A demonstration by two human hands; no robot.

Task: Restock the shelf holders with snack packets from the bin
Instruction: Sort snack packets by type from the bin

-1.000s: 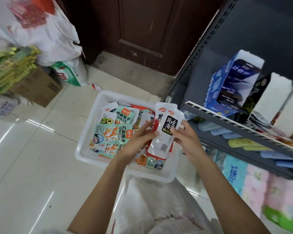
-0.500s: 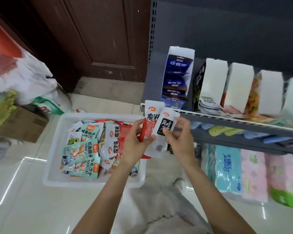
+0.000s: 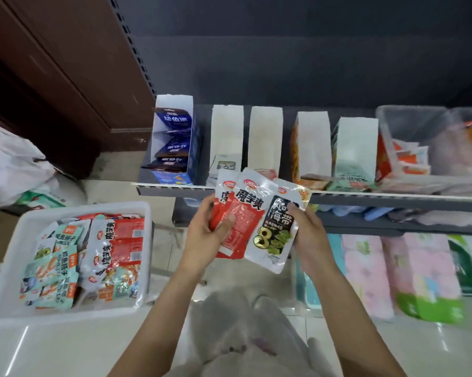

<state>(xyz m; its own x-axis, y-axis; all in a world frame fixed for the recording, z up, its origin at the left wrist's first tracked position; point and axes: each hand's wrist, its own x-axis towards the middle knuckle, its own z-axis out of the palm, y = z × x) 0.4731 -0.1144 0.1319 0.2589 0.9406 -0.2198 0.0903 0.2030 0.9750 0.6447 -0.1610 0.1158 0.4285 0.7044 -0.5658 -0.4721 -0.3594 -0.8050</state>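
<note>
Both hands are gripping: my right hand is pinching the black packet, its long axis pointing up toward the white holders just beyond, while my left hand is holding the red packets.

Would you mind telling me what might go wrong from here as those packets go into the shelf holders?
1. The left hand grips two red packets fanned together while the right hand pinches the black-label packet; one could slip to the floor.
2. The holders stand close side by side, so a packet might end up in the wrong one.
3. Pushing a packet in could nudge a light white holder backward.
</note>
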